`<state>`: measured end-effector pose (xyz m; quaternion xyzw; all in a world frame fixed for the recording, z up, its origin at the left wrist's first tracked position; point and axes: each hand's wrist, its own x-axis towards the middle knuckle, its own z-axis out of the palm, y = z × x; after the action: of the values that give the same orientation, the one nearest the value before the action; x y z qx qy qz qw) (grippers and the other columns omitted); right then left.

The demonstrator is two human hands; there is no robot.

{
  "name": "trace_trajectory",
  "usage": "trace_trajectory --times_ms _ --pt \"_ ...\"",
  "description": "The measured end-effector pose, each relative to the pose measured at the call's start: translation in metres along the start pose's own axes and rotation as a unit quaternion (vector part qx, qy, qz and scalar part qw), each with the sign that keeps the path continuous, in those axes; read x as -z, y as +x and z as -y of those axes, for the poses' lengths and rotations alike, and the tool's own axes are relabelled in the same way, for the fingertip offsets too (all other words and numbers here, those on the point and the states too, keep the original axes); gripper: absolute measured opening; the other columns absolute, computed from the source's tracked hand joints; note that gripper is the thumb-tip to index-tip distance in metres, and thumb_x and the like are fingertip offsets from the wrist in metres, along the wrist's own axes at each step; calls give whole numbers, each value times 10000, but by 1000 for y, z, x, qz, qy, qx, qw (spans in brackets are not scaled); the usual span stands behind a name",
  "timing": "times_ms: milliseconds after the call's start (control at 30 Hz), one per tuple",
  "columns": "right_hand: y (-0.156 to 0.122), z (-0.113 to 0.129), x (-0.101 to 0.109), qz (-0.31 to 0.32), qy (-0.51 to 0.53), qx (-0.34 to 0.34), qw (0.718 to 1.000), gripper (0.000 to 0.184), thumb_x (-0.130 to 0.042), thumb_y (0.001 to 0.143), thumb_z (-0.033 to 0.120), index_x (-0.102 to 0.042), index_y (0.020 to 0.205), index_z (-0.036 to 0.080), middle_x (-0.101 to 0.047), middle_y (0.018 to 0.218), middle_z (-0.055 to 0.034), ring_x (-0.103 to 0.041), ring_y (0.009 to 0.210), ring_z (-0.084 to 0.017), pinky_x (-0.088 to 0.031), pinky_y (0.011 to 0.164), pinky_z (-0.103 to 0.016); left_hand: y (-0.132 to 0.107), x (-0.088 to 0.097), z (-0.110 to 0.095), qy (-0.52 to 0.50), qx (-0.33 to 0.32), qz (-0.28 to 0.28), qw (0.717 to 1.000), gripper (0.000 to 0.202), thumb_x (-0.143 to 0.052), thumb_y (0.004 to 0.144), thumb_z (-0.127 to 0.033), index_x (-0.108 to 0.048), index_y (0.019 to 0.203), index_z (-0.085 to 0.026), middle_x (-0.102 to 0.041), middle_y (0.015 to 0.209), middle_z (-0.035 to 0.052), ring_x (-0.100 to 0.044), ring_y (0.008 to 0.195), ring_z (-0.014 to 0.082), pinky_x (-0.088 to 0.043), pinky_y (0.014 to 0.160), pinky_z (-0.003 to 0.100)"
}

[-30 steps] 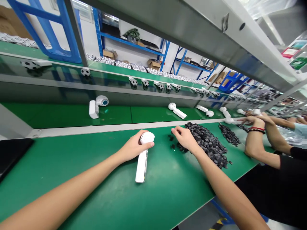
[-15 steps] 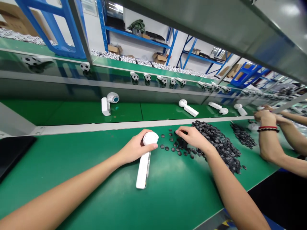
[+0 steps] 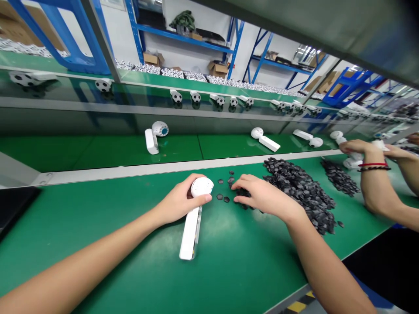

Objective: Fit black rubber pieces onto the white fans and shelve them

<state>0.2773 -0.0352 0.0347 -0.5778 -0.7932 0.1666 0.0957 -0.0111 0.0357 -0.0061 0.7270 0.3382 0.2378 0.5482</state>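
The long green surface (image 3: 98, 222) ran in front of the person and carried a heap of black hexagonal pieces (image 3: 299, 192). Left of that heap, the left hand (image 3: 178, 203) had its fingers curled around the round head of a white handheld fan (image 3: 190, 233), whose handle lay on the surface. The right hand (image 3: 266, 196) sat at the heap's near edge among scattered loose pieces (image 3: 220, 196), fingers slightly spread; whether they pinched one could not be told.

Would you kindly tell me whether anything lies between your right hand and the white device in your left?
Only a few flat black hexagonal pieces lie between the right hand and the white device in the left hand.
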Motion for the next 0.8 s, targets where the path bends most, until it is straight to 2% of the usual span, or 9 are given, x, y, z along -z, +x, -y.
trace_trajectory --times_ms 133,267,433,567,800 --pt "1 0 -1 20 22 -1 1000 224 -711 946 370 -722 1155 288 -705 1111 -68 -664 1031 -293 -532 823 -382 -1 1 -3 1 8 11 1000 557 -723 879 -559 -568 1316 -250 -678 1135 66 -647 914 250 -540 787 366" --pt "3 0 0 44 52 5 998 198 -692 953 343 -731 1138 286 -703 1096 -58 -657 1038 -283 -531 845 -380 1 0 4 3 -7 -2 1000 550 -733 874 -563 -574 1301 -256 -683 1122 55 -648 919 246 -530 802 362" --pt "6 0 1 67 73 -2 995 137 -662 960 310 -737 1067 268 -712 1012 -44 -668 869 -233 -533 742 -346 2 -2 9 4 -10 -9 1000 549 -733 874 -569 -578 1300 -258 -692 1132 54 -653 920 245 -529 776 351" --pt "7 -3 2 83 113 -4 990 131 -649 949 273 -736 1046 263 -733 939 -26 -676 842 -219 -537 717 -324 1 -3 7 10 -8 -2 1000 565 -732 871 -574 -573 1308 -252 -696 1124 61 -653 900 246 -528 750 348" --pt "4 -4 8 103 100 -28 989 214 -645 946 306 -718 1139 250 -705 1100 -54 -681 964 -229 -544 800 -324 0 -1 3 22 -4 11 1000 550 -723 884 -572 -566 1303 -253 -691 1113 50 -647 898 235 -522 766 344"
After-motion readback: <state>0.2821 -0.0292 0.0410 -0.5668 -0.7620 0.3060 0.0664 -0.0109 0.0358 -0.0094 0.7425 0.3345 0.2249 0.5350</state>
